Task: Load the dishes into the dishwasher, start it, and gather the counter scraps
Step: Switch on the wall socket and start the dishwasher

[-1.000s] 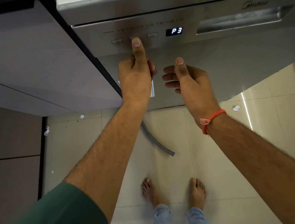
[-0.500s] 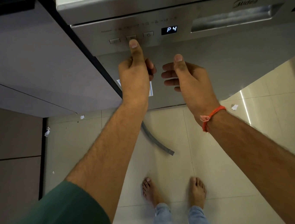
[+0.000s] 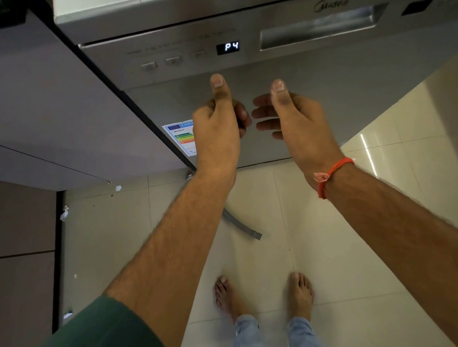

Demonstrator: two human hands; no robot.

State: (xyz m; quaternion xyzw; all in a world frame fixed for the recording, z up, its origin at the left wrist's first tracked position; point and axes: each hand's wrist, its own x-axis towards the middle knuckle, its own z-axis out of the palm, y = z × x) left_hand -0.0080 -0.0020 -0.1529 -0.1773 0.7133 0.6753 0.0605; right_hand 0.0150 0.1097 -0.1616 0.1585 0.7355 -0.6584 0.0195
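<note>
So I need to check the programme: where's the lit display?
In the head view, the lit black display sits on the silver dishwasher's control panel, right of three buttons, left of the recessed handle.

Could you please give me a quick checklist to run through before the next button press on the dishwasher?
1. Dishwasher door closed: ok.
2. Display lit, reads P4: ok.
3. Left hand clear of the button row, thumb raised below the panel: ok.
4. Right hand holds nothing, off the door: ok.
5. P4 is the wanted programme: cannot tell.
6. Cycle started: cannot tell.
</note>
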